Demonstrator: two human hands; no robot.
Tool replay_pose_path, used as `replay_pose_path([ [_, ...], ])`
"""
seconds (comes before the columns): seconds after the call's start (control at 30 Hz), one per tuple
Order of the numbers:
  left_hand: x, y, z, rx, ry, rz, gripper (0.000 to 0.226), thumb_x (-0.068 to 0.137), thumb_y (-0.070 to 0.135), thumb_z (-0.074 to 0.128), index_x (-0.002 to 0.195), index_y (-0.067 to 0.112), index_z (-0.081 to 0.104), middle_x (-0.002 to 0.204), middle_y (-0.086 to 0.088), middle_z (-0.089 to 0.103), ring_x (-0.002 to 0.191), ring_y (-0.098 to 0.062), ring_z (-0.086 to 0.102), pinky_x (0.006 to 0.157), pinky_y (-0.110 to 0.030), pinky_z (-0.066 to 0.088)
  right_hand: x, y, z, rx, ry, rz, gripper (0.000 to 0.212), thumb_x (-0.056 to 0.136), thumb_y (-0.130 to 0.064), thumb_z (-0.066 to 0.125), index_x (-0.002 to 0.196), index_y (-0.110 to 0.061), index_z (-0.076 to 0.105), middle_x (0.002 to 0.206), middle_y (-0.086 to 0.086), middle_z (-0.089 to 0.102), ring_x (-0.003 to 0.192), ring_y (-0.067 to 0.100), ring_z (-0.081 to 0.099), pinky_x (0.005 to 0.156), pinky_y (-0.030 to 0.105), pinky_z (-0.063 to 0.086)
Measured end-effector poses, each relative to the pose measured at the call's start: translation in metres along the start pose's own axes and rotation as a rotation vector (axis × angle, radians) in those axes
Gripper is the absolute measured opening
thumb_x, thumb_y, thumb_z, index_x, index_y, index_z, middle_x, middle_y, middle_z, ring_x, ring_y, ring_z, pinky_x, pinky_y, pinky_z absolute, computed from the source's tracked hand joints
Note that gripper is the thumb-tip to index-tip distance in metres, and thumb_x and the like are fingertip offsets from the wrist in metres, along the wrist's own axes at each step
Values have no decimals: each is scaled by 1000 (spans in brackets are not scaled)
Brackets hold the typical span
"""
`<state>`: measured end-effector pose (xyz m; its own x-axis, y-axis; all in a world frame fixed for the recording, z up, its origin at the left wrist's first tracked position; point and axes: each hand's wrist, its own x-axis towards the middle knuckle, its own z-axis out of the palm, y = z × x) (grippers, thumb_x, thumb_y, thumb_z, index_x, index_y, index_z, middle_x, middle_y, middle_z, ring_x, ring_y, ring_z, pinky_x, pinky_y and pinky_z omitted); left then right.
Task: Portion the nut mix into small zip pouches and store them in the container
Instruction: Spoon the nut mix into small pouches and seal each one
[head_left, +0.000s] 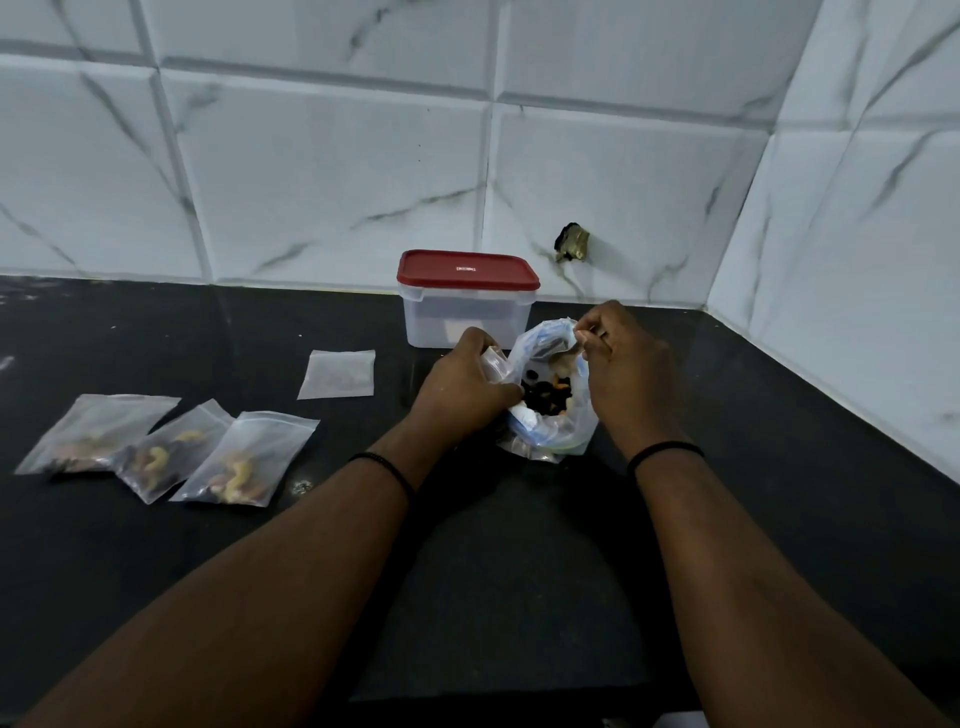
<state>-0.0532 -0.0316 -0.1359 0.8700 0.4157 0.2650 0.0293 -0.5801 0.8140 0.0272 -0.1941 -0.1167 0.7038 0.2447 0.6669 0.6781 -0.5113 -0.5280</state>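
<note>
A large clear bag of nut mix (545, 400) stands open on the black counter, dark and orange pieces showing inside. My left hand (462, 382) grips a small empty zip pouch (493, 361) at the bag's left rim. My right hand (621, 358) is over the bag's right side, its fingertips pinching a few nuts near the rim. Three filled pouches (171, 449) lie in a row at the left. One empty pouch (337, 374) lies flat near the container. The clear container with its red lid (467, 270) on stands behind the bag.
The black counter (519, 571) runs to a white marble-tiled wall at the back and right. A dark patch (571, 241) marks the wall behind the container. A small white speck lies on the counter by the filled pouches.
</note>
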Motion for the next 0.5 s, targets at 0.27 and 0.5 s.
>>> replay_pose_path([
  [0.27,-1,1,0,-10,-17,-15,50,79,26,78,117,25,46,108,-2,63,92,-17,64,81,-40,59,0,-4,6,-73,31,161,10,98,-23,57,102,-16,62,92,3,68,80,18,59,66,27,42],
  [0.5,2,0,0,-23,-46,-31,50,81,24,77,118,27,44,111,0,60,96,-18,64,83,-41,59,4,8,22,277,27,461,6,83,-30,58,78,-28,61,83,-2,71,76,26,70,76,48,59],
])
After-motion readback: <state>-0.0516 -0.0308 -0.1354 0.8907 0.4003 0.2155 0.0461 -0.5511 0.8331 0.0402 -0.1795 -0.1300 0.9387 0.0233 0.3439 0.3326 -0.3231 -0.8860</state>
